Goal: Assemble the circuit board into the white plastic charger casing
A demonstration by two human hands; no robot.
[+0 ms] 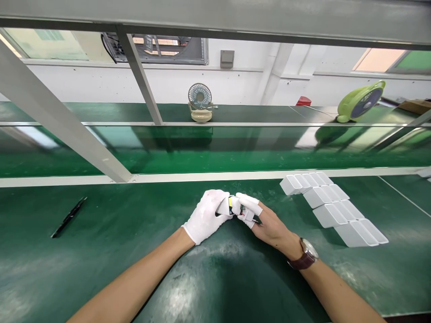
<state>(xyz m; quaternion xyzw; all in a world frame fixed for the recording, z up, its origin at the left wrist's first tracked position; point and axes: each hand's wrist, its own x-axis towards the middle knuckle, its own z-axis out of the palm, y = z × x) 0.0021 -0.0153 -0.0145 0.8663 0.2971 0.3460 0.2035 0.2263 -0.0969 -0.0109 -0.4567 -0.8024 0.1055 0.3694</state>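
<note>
Left hand [208, 213]: held a white case [223, 207] over the counter [151, 278].
Right hand [251, 210]: pinched a white part [236, 206], maybe joined (yellow bit [230, 202] between).
Glove [198, 225]: if slick, could have dropped the case.

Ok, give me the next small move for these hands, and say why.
I'd probably keep the white casing steady in the left hand and gently press the part at the right hand's fingertips toward it. Both hands meet there, and a yellow strip shows between them, so it may not be fully seated, though the fingers hide much of the joint.
</note>
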